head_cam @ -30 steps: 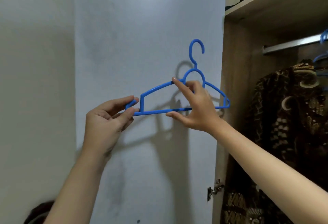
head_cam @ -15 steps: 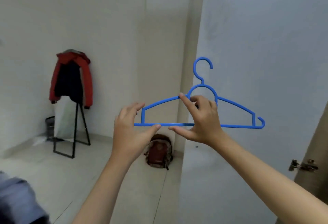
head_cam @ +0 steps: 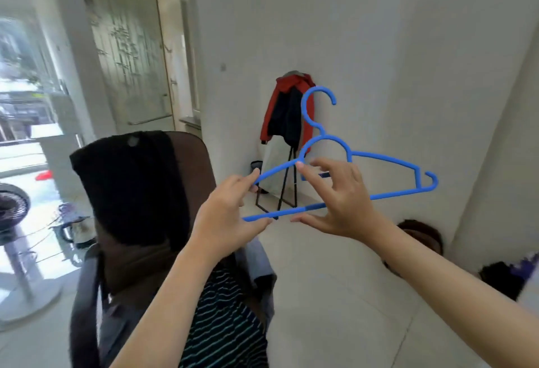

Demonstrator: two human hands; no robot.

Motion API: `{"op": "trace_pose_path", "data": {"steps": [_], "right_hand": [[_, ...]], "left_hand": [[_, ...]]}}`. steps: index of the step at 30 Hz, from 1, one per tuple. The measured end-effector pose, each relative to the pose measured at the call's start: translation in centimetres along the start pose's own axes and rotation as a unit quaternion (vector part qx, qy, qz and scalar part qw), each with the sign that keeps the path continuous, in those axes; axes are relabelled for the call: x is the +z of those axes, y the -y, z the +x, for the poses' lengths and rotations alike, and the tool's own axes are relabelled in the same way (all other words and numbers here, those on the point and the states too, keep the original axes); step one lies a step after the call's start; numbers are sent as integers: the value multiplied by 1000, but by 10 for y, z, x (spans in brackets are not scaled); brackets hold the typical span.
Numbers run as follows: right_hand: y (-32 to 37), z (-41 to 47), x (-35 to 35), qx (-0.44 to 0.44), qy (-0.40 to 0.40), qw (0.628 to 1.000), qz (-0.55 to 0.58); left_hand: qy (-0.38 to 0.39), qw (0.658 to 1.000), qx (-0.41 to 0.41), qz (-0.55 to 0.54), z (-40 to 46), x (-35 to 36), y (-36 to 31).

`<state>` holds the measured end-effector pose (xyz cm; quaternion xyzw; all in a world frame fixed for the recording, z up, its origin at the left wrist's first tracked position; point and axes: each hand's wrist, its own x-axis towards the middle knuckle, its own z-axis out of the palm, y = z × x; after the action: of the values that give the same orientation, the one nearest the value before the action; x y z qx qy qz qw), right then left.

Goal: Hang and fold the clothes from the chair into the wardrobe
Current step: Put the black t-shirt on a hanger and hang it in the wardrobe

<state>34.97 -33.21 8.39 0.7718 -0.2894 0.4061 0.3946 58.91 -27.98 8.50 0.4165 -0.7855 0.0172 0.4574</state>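
I hold a blue plastic hanger point(head_cam: 388, 163) up in front of me with both hands, its hook pointing up. My left hand point(head_cam: 230, 219) pinches its left end between thumb and fingers. My right hand point(head_cam: 338, 201) grips the middle, thumb under the bottom bar and fingers on the upper arm. Below and to the left stands a brown chair point(head_cam: 192, 169) with a black garment point(head_cam: 131, 190) draped over its back. A dark striped garment point(head_cam: 224, 324) and other clothes lie on its seat. The wardrobe is out of view.
A red and black jacket point(head_cam: 288, 108) hangs on a black stand by the far wall. A fan point(head_cam: 14, 222) stands at the left near a glass door point(head_cam: 131, 55). A brown bag point(head_cam: 423, 233) and dark things sit on the floor at the right.
My view has swung left, from the wardrobe across the room to the chair. Both hands have kept hold of the hanger, which now tilts down at its left end.
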Motion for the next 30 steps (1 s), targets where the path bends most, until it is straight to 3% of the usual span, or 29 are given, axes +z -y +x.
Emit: {"op": "trace_pose_path", "data": {"steps": [6, 11, 15, 25, 30], "right_hand": [[64, 53, 89, -20, -31, 999, 40], [77, 79, 148, 47, 75, 993, 72], [80, 100, 190, 48, 127, 984, 117], [54, 128, 364, -3, 119, 978, 172], [9, 150, 469, 17, 131, 976, 172]], "left_hand": [[-27, 997, -65, 33, -39, -96, 117], [-38, 993, -99, 52, -54, -145, 195], [-41, 989, -128, 60, -53, -165, 248], [-37, 980, -174, 91, 11, -137, 388], [-167, 934, -258, 183, 62, -86, 472]]}}
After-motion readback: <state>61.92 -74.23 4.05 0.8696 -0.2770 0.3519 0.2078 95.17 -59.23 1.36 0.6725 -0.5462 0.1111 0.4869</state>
